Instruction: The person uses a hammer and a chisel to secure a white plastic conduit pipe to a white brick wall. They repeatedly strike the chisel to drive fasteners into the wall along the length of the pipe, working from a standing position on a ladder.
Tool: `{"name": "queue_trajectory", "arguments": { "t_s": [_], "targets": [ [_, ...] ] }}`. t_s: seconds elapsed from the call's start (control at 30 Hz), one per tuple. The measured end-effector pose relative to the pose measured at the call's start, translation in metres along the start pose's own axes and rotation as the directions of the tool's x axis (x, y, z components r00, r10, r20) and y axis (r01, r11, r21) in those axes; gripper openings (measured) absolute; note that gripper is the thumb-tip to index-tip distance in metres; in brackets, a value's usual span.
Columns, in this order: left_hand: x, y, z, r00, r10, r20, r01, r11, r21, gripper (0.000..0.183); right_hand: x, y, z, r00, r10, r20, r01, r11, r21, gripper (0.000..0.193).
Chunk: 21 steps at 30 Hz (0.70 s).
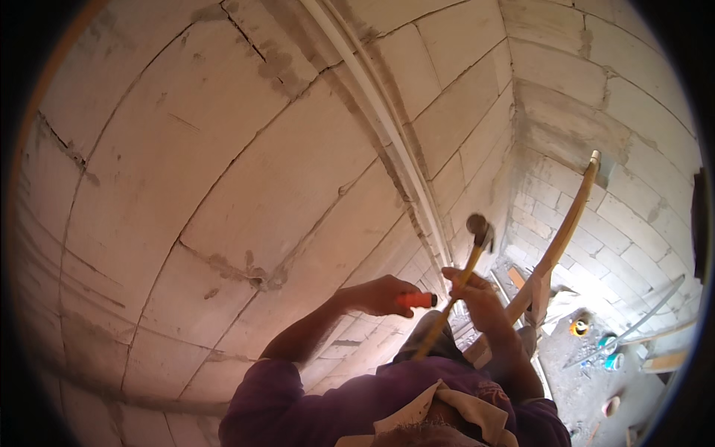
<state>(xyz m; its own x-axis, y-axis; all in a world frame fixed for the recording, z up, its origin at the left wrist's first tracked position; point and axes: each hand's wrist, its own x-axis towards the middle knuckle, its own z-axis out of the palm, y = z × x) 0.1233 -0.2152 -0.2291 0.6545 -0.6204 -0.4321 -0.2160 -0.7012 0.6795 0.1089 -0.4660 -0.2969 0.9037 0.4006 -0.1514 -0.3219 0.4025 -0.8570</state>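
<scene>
My left hand [380,296] is closed around an orange handle with a black end [415,299]; the rest of this tool is hidden, so I cannot tell its kind. To the right, my right hand [477,296] grips a hammer [468,270] by its yellowish wooden handle. The hammer's dark head points up and away from me, a little blurred, and its handle slants down toward my chest. Both hands are in front of my body, close to the block wall [283,194], with a gap between them.
A pale strip [387,134] runs along a channel in the wall. A long wooden beam [558,249] slopes on the right. Down on the littered floor [558,365] are a yellow round item [579,327], turquoise items [612,361] and planks [665,363].
</scene>
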Motion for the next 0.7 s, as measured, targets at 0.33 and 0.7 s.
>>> {"name": "queue_trajectory", "arguments": {
  "t_s": [0.33,0.7],
  "targets": [
    [-0.029,0.042,-0.111,0.466,0.17,-0.868,-0.631,0.752,-0.192,0.056,0.0,-0.036,-0.031,0.971,-0.066,-0.228,0.048,0.995,-0.087,0.025],
    [-0.092,0.186,-0.282,0.093,0.618,-0.781,-0.124,0.785,0.607,0.035,-0.01,-0.038,-0.023,0.959,-0.068,-0.274,0.045,0.995,-0.091,0.027]
  ]
}}
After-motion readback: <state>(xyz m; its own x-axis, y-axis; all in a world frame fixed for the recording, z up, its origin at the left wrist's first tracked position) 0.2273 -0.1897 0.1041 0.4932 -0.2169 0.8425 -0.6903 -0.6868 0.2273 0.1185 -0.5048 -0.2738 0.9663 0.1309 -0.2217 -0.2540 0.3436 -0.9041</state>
